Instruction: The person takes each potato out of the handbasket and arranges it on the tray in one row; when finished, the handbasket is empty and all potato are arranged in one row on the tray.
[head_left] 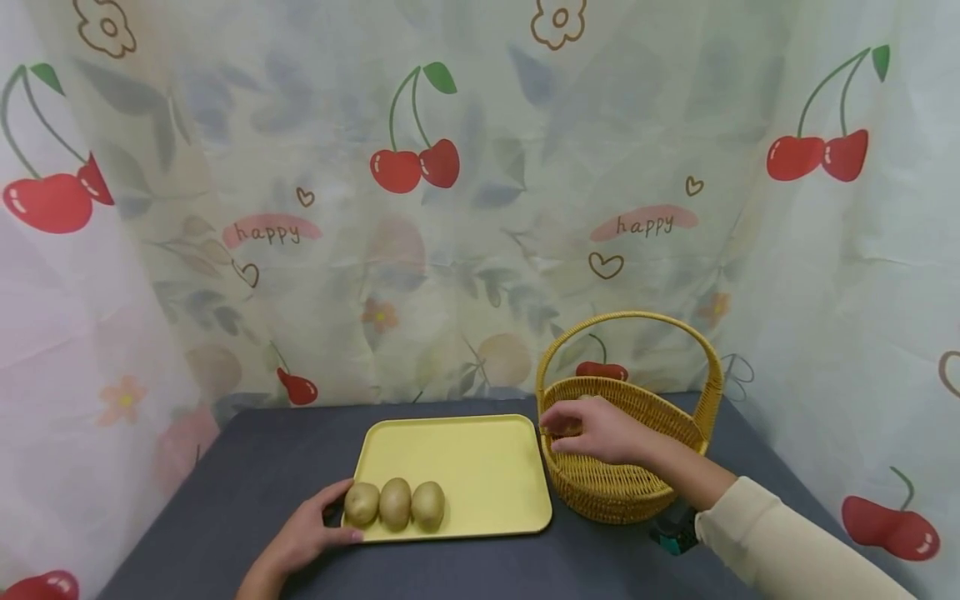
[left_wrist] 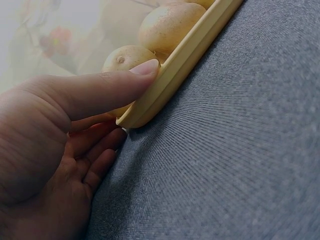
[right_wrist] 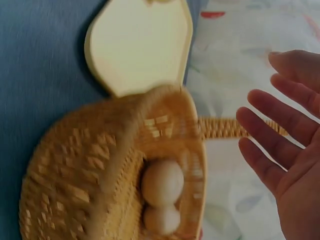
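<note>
Three potatoes stand side by side along the front left of a yellow tray (head_left: 487, 475); the middle one (head_left: 395, 503) has one on either side. My left hand (head_left: 311, 529) holds the tray's front left corner, thumb over the front rim and fingers round the left side. In the left wrist view the thumb (left_wrist: 112, 90) lies right by the nearest potato (left_wrist: 127, 57). My right hand (head_left: 600, 429) hovers over the wicker basket (head_left: 615, 504), its fingers spread and empty in the right wrist view. Two potatoes show inside the basket, a larger-looking one (right_wrist: 163, 182) and another (right_wrist: 162, 219).
The basket's tall arched handle (head_left: 633, 315) rises above its rim, beside the right forearm. Basket and tray stand close together on a dark grey cloth (head_left: 292, 442). A printed curtain (head_left: 480, 250) encloses the back and both sides.
</note>
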